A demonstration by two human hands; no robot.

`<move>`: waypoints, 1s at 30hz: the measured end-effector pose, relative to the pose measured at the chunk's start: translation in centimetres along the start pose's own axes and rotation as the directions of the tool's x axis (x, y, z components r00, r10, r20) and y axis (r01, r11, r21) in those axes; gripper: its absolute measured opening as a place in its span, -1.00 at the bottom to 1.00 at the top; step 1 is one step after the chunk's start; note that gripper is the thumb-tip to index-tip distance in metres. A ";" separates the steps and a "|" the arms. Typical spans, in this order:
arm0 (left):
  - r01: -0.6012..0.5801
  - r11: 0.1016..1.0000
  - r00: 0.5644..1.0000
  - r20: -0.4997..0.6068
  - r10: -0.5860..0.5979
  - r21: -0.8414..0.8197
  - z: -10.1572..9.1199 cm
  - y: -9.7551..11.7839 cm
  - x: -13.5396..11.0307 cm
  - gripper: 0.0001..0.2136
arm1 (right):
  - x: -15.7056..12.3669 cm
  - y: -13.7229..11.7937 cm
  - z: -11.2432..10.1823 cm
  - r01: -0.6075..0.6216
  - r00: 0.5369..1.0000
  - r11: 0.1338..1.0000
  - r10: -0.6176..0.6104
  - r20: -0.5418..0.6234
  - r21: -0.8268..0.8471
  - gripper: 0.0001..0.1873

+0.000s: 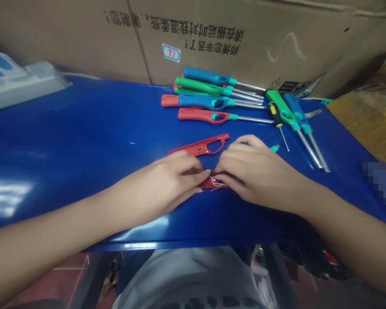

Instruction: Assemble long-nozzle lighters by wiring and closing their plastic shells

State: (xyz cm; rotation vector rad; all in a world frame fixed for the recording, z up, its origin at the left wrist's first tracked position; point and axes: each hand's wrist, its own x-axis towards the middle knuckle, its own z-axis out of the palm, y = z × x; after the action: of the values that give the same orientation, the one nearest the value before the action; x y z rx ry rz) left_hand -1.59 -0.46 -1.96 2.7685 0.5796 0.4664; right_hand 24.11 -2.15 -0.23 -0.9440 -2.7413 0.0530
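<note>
My left hand (176, 174) is closed on the left end of a red lighter shell half (208, 184), its thumb and fingers pinching near a small black part. From the other side my right hand (249, 165) grips the same shell half, its fingers bent and covering the right end. Thin white wires (218, 183) show in the gap between the hands. Just beyond lies the matching red shell half (196, 148) with its trigger loop, partly behind my left fingers. A small teal piece (274, 148) peeks out past my right hand.
Several assembled gas lighters (206, 116) lie at the back of the blue table (83, 141). A black-and-yellow screwdriver (274, 112) rests beside two more lighters at the right. A large cardboard box (83, 47) walls off the back; a white object (35, 83) stands far left.
</note>
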 end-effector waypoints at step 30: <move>0.027 1.000 0.999 -0.021 -0.027 0.010 0.0 0.6 -0.2 -0.72 | 0.2 0.5 -0.2 -0.081 0.994 0.990 0.071 0.087 0.112 -0.73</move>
State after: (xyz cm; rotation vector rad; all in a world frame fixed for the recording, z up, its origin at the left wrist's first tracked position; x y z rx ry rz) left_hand -1.58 -1.11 -1.87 2.7648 0.6246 0.4877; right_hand 24.33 -1.64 -0.09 -1.0350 -2.7411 0.2674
